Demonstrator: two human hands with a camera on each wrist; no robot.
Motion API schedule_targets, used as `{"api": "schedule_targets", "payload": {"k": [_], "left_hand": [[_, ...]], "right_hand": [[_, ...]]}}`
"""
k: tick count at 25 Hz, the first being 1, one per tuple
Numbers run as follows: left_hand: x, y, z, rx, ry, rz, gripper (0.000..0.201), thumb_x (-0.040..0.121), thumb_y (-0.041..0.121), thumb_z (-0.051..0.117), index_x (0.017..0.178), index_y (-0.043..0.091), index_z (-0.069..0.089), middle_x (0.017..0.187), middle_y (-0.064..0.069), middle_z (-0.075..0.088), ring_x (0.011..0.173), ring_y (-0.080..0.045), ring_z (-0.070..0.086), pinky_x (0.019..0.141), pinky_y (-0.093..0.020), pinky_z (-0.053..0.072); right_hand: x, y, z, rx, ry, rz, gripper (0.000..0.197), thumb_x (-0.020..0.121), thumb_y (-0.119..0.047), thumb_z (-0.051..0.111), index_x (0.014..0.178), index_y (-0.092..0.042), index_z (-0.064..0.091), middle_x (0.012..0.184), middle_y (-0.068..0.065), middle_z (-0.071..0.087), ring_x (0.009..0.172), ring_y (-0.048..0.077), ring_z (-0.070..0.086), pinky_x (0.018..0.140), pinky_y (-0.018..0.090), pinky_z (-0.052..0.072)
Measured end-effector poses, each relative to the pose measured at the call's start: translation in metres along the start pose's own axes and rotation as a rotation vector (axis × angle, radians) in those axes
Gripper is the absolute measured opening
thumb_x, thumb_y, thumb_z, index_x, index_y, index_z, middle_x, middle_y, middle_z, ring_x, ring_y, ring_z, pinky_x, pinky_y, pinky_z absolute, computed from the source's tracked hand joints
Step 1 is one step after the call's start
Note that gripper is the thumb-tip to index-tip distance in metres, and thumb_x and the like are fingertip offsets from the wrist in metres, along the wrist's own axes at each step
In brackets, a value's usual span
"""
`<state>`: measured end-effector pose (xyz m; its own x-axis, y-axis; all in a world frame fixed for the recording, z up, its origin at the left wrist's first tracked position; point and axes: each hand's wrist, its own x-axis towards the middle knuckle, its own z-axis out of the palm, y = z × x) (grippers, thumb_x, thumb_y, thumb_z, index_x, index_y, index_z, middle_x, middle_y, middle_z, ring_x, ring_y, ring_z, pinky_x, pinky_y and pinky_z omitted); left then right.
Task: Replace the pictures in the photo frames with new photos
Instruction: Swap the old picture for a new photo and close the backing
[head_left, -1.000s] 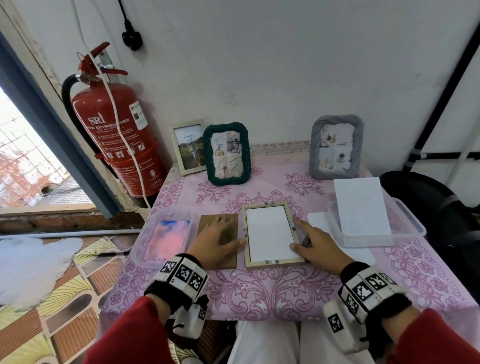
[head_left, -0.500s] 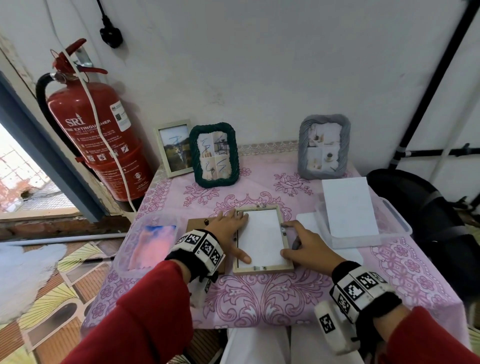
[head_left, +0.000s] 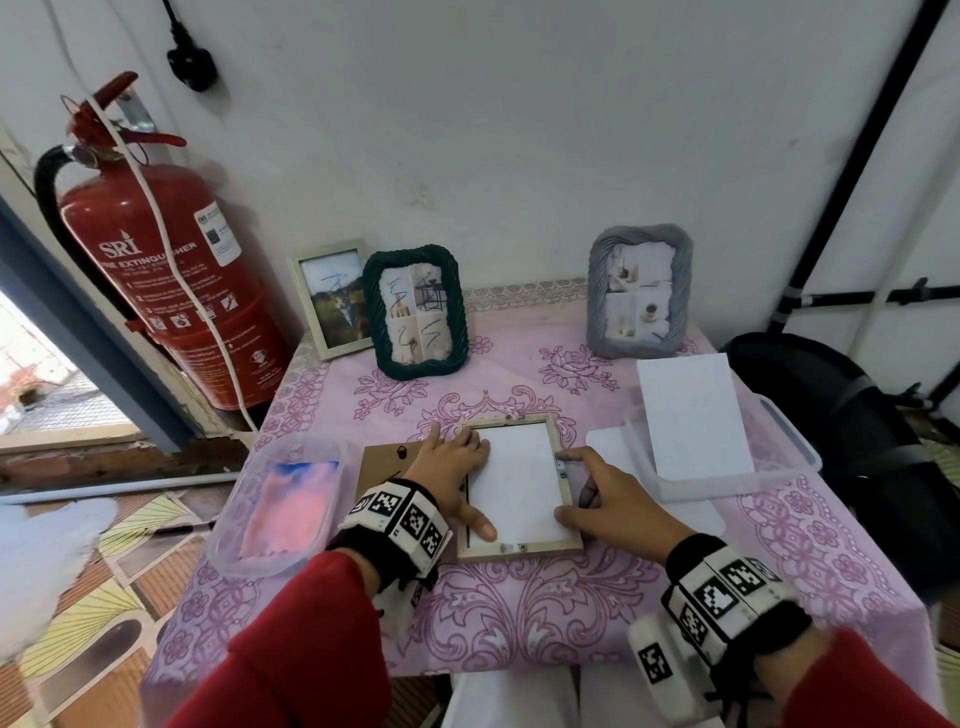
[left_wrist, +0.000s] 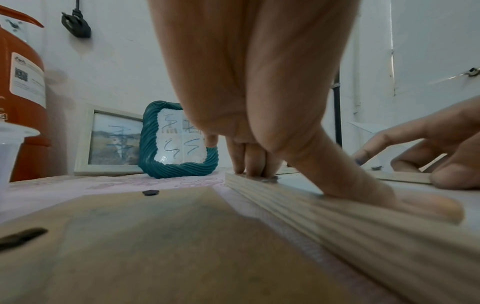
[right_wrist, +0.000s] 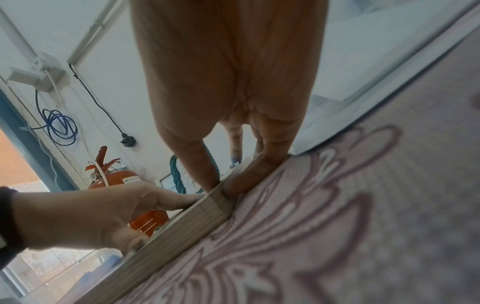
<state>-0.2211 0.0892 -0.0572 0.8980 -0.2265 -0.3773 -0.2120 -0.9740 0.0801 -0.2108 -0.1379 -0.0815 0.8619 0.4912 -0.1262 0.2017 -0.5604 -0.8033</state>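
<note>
1. Pale wood frame (head_left: 519, 550) lies flat, face down, at the near middle of the table (head_left: 831, 561), which carries a pink floral cloth. A white sheet (head_left: 517, 483) fills its opening; small metal tabs show along its edges.
2. Left hand (head_left: 449, 470) rests on the frame's left side: fingers straight, tips on the far-left corner, thumb stretched onto the white sheet near the near-left corner. It presses down and grips nothing.
3. Right hand (head_left: 610, 506) is at the frame's right rail: index fingertip on a tab at the rail's middle, thumb on the near-right corner, the other fingers curled against the outer edge. Loosely holding the rail.
4. Brown backing board (head_left: 384, 462) lies flat just left of the frame, partly under the left wrist.
5. Clear tub (head_left: 231, 525) at the near left holds a pink and blue print (head_left: 291, 509).
6. Clear tray (head_left: 795, 447) at the right holds a white sheet leaning on its rim; its lid (head_left: 605, 447) lies partly beneath it.
7. 3 upright frames along the far edge: slim pale frame (head_left: 332, 299), dark green rope frame (head_left: 415, 312), grey rope frame (head_left: 640, 292).
8. Red fire extinguisher (head_left: 166, 280) stands on the wall left of the table.
</note>
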Motion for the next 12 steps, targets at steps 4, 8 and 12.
{"api": "schedule_targets", "payload": {"k": [4,8,12], "left_hand": [[0.000,0.004,-0.001,-0.011,0.053,-0.011,0.103,0.058,0.058,0.077,0.139,0.008,0.037,0.138,-0.011,0.043,0.133,-0.022,0.036,0.116,-0.042,-0.005],[-0.007,0.009,0.000,-0.124,0.117,-0.030,0.087,0.057,0.051,0.081,0.128,0.011,0.051,0.123,-0.007,0.057,0.119,-0.023,0.048,0.110,-0.035,0.020],[-0.019,0.014,0.003,-0.280,0.216,-0.098,0.100,0.055,0.041,0.085,0.141,0.020,0.038,0.127,-0.006,0.055,0.121,-0.026,0.040,0.102,-0.034,0.027]], "right_hand": [[-0.001,-0.001,0.000,0.000,0.002,-0.007,0.059,0.082,-0.018,0.068,0.133,-0.024,0.039,0.071,-0.003,0.050,0.064,0.005,0.049,0.060,0.015,0.038],[-0.001,-0.001,0.000,0.008,0.006,-0.010,0.059,0.082,-0.019,0.068,0.134,-0.023,0.039,0.071,-0.004,0.050,0.064,0.003,0.049,0.062,0.016,0.039],[-0.001,0.000,0.000,0.006,0.015,-0.010,0.059,0.082,-0.021,0.069,0.134,-0.023,0.039,0.072,-0.005,0.051,0.065,0.004,0.050,0.063,0.016,0.040]]}}
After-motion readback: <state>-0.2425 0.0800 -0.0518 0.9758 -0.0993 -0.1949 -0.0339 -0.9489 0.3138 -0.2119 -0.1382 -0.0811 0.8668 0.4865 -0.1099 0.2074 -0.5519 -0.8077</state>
